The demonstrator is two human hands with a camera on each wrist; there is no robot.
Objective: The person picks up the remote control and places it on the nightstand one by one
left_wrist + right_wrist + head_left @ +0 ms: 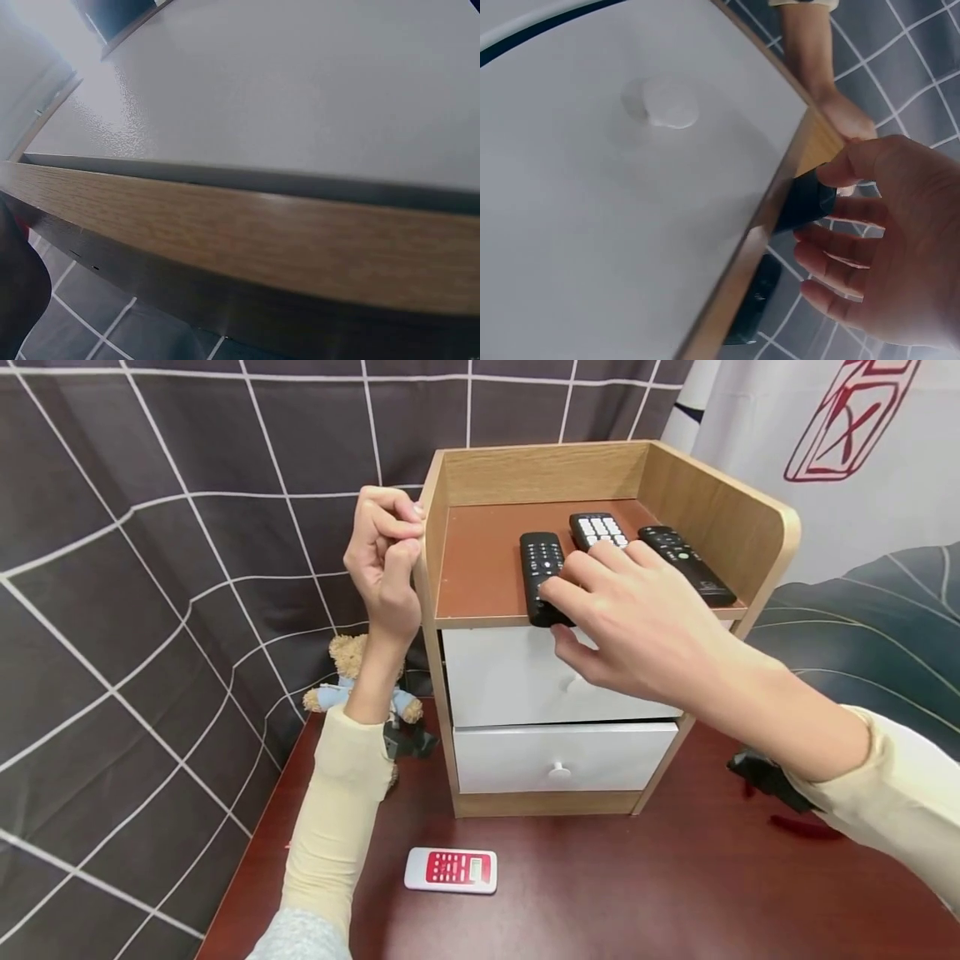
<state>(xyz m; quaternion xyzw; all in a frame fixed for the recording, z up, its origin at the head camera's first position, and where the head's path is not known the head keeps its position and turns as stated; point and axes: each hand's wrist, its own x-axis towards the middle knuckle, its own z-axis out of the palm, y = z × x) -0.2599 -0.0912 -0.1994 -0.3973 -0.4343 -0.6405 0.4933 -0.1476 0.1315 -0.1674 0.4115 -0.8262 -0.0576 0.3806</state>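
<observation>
My left hand (pixel 386 556) grips the edge of the left side panel (pixel 429 539) of a small wooden cabinet, fingers curled at its top. Across the cabinet's top, my right hand (pixel 645 618) holds the near end of a black remote control (pixel 542 560). Its thumb lies at that end in the right wrist view, where the remote's dark tip (pixel 810 201) juts past the front edge. Beside it on the brown top lie a remote with white buttons (pixel 597 529), partly behind my fingers, and another black remote (pixel 690 568) along the right wall.
Two white drawers with round knobs (pixel 558 771) form the cabinet's front. A white and red remote (pixel 451 871) lies on the dark red table (pixel 600 893). Behind my left forearm sits a teddy bear (pixel 347 656). A dark gridded cloth (pixel 187 568) hangs at the left and back.
</observation>
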